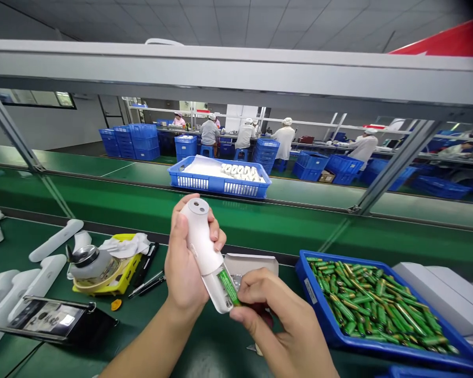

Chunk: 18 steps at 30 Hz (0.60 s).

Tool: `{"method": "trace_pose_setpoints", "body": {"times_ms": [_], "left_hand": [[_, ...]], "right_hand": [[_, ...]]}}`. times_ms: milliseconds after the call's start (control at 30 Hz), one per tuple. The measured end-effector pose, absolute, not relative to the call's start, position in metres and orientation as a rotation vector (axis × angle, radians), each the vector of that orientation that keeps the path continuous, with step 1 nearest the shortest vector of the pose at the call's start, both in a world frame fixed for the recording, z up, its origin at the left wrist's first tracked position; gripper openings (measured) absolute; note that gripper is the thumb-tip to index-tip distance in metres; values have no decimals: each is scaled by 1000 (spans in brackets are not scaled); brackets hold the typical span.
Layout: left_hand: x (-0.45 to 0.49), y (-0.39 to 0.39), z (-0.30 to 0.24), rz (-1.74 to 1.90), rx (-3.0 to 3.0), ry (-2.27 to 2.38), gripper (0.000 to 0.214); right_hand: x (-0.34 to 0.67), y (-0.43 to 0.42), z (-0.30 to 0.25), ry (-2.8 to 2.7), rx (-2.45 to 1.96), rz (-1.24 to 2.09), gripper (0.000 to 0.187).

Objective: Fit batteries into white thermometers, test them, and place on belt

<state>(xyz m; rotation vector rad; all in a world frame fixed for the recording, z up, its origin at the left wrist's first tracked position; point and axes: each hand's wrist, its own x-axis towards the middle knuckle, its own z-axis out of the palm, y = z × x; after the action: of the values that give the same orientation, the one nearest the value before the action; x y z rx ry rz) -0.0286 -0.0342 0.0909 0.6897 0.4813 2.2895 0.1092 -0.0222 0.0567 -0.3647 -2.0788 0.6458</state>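
My left hand (185,257) is wrapped round a white handheld device (205,236), held tilted above the bench with its two-holed round end up. The lower part of the device is an uncovered battery compartment, where a green battery (228,286) lies. My right hand (276,310) pinches at the lower end of this battery with thumb and forefinger. Its other fingers are curled and partly hidden. To the right of my right hand stands a blue tray of green batteries (374,299).
At left are several white device housings (51,241), a metal-topped bottle (90,262) in a yellow tray (128,278), a pen (147,283) and a black instrument (59,320). A blue basket (220,184) of white parts sits ahead. White boxes (445,294) are at right. Several people work beyond.
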Motion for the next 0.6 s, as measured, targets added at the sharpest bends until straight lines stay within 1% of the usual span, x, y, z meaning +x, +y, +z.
{"method": "trace_pose_setpoints", "body": {"times_ms": [100, 200, 267, 300, 367, 400, 500, 533, 567, 600], "left_hand": [[-27, -36, 90, 2404, 703, 538, 17], [-26, -35, 89, 2435, 703, 553, 17], [-25, -35, 88, 2436, 711, 555, 17], [-25, -35, 88, 2426, 719, 547, 17], [-23, -35, 89, 2371, 755, 504, 17], [-23, -36, 89, 2331, 784, 475, 17], [-20, -36, 89, 2193, 862, 429, 19], [-20, -36, 89, 2175, 859, 427, 19], [-19, -35, 88, 2176, 832, 426, 19], [-20, -33, 87, 2189, 780, 425, 18]], "right_hand": [[107, -26, 50, -2088, -359, 538, 15], [104, -33, 43, -2062, -423, 396, 19], [103, -35, 43, -2022, -472, 415, 19], [103, -35, 44, -2002, -486, 492, 18], [102, -30, 49, -1937, -516, 807, 13], [102, -26, 52, -1882, -537, 1026, 15], [101, -13, 59, -1676, -578, 1651, 32], [102, -10, 60, -1630, -581, 1772, 35], [103, -7, 61, -1599, -584, 1819, 37], [104, -5, 62, -1578, -583, 1799, 36]]}}
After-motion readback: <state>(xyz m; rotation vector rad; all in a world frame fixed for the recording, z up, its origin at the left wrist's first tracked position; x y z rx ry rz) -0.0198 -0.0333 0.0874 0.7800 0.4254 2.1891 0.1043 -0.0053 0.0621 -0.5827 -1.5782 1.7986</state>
